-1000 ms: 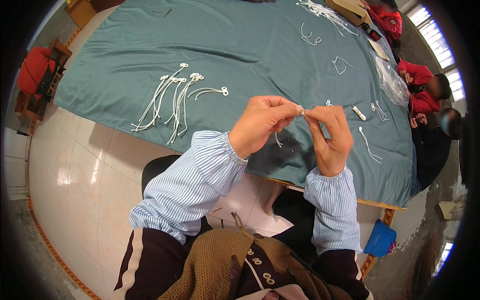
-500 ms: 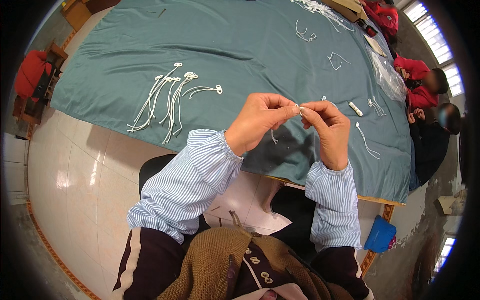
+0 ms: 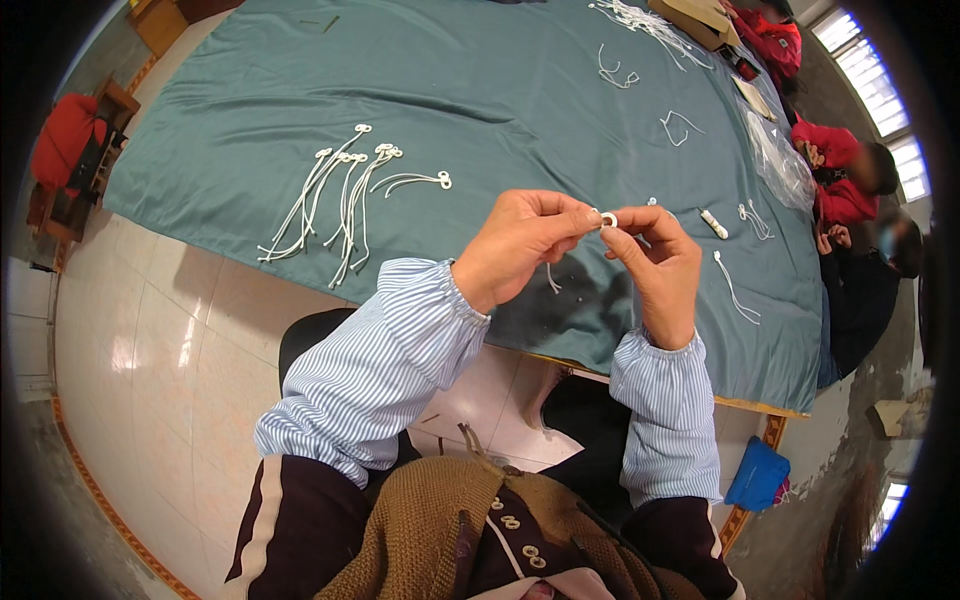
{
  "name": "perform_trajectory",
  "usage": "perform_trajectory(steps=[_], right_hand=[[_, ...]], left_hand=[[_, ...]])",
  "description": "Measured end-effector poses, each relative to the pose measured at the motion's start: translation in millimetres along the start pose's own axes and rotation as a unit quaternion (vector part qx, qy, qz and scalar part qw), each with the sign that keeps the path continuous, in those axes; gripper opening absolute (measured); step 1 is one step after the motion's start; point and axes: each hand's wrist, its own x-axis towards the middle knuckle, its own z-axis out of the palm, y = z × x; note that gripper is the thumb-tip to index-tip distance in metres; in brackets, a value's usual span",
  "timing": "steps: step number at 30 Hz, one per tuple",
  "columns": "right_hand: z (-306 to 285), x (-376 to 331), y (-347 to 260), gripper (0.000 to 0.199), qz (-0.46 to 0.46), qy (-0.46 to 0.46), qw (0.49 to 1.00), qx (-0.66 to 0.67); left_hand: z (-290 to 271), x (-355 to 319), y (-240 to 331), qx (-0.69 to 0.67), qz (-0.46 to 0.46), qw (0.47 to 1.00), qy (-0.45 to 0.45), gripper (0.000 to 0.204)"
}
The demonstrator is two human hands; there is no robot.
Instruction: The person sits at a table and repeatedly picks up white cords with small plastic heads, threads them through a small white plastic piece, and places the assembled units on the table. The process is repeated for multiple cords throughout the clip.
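Above the near edge of the green cloth, my left hand (image 3: 525, 240) and my right hand (image 3: 658, 262) meet fingertip to fingertip. Both pinch a thin white cord (image 3: 609, 220), which bends into a small loop between them. Two loose cord ends (image 3: 553, 279) show below my left hand. Fingers cover most of the knotted part. Off to the left lie several knotted white cords (image 3: 350, 205) with looped heads and long tails. One more knotted cord (image 3: 443, 180) rests by itself, closer to my left hand.
On the green cloth (image 3: 450, 80), right of my hands, are a small white bundle (image 3: 713, 223) and single cords (image 3: 735, 287). A pile of white cords (image 3: 650, 25) and a clear plastic bag (image 3: 775, 150) lie farther off. People (image 3: 845, 165) sit along the right side.
The white cord now shows a wider open loop between my fingertips. My hands have barely shifted, both still pinching it.
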Motion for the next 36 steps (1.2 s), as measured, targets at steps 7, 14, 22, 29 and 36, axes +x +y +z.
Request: perform_trajectory(steps=[7, 14, 22, 29, 36], right_hand=[[3, -1, 6, 0.015, 0.017, 0.016, 0.999, 0.027], [0, -2, 10, 0.023, 0.093, -0.021, 0.988, 0.117], [3, -2, 6, 0.018, 0.065, -0.002, 0.996, 0.067], [7, -4, 4, 0.013, -0.036, 0.047, 0.993, -0.097], [10, -4, 11, 0.016, -0.064, 0.073, 0.988, -0.119]], left_hand=[[0, 2, -3, -0.029, -0.007, 1.000, -0.009, 0.020], [0, 4, -6, -0.005, 0.034, 0.999, -0.003, 0.019], [-2, 2, -2, -0.056, -0.019, 0.998, -0.017, 0.022], [0, 1, -2, -0.068, -0.016, 0.997, -0.026, 0.022], [1, 2, -5, -0.087, -0.010, 0.995, -0.038, 0.020]])
